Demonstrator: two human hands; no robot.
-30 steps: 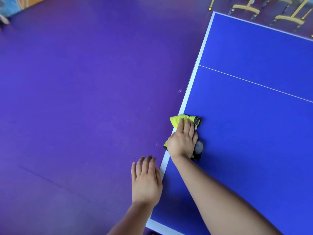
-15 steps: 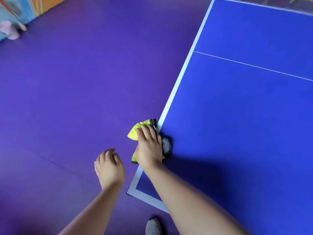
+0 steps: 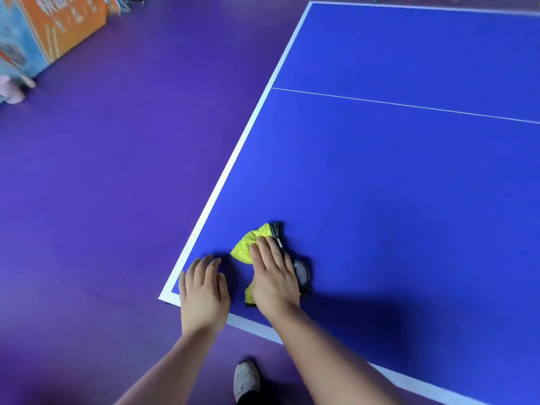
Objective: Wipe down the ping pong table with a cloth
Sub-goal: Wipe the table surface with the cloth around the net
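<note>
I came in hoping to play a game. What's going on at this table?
A person is wiping down the blue ping pong table with a yellow cloth. Their right hand presses flat on the cloth, close to the table's near left corner. The left hand rests on the table beside it and holds nothing. One shoe shows on the purple floor, just below the table's near edge.

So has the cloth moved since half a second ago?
Yes. The cloth slid inward from the table's white side edge onto the blue surface, under the right hand.
</note>
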